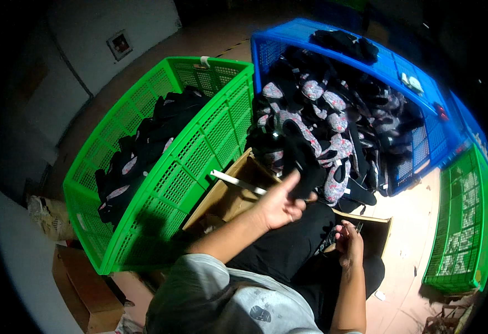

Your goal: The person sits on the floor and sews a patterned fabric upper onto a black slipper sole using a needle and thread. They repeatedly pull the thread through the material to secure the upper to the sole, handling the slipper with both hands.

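Your L hand pinches a black cloth piece on the nr side of the blue crate's pile, prob. kept close for quick reach; R hand, nr right, has fingers curled, can't tell round what.

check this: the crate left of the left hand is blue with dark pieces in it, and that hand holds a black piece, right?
Not quite: the head view shows the crate is green, not blue. It does hold dark pieces, and the left hand does hold a black piece.
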The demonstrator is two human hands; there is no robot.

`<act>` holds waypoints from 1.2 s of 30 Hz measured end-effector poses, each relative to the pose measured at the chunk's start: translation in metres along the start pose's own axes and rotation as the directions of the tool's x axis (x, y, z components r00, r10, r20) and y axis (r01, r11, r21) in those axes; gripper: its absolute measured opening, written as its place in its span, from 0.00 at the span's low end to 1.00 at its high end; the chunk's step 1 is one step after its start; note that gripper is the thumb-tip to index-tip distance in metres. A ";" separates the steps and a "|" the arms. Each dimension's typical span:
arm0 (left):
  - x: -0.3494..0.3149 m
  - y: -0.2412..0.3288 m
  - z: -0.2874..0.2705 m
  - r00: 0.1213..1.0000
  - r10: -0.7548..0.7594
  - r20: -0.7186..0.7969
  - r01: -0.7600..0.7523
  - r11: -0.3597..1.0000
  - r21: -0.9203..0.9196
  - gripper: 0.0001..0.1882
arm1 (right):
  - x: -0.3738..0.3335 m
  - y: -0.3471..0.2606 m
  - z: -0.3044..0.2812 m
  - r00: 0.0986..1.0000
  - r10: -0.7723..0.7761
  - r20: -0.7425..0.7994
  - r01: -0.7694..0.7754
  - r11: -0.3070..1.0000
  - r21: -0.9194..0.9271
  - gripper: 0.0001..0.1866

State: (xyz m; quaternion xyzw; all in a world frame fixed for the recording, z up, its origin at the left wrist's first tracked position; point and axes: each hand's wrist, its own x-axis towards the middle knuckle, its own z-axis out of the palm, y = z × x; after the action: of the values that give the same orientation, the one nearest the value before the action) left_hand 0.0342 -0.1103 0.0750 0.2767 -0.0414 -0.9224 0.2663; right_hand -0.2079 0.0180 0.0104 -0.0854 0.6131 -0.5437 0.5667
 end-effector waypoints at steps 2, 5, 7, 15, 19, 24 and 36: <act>-0.025 0.051 0.004 0.950 0.265 0.163 -0.280 0.957 0.076 0.22 | 0.005 0.004 -0.004 0.999 -0.010 0.033 0.010 1.000 0.019 0.13; -0.037 0.116 0.022 0.556 0.799 0.227 -0.802 0.588 -0.103 0.28 | 0.006 0.004 -0.010 0.999 -0.032 0.007 0.032 0.999 0.037 0.13; -0.045 0.157 0.006 0.410 0.893 0.185 -0.878 0.441 -0.185 0.42 | 0.008 0.007 -0.008 0.999 -0.034 0.021 0.034 0.999 0.033 0.13; -0.003 0.084 -0.037 0.490 0.869 0.064 -0.854 0.464 0.234 0.47 | -0.001 0.005 -0.009 0.999 -0.039 0.020 0.039 0.999 -0.007 0.14; 0.023 0.069 -0.057 0.598 0.801 0.014 -0.774 0.574 0.269 0.47 | 0.005 0.008 -0.012 0.998 -0.046 0.041 0.045 0.999 0.030 0.12; 0.046 0.066 -0.052 0.637 0.770 0.041 -0.729 0.583 0.358 0.42 | 0.008 0.004 -0.008 0.997 -0.063 0.049 0.058 0.995 0.086 0.10; 0.180 0.087 -0.066 0.587 0.716 0.379 0.091 -0.523 0.848 0.36 | 0.009 0.003 -0.006 0.998 -0.018 0.053 0.013 0.996 0.089 0.14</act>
State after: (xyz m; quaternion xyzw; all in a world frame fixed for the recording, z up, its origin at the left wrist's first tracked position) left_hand -0.0162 -0.2725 -0.0492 0.5454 -0.7795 -0.1803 0.2499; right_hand -0.2143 0.0157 0.0016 -0.0797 0.5722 -0.5721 0.5821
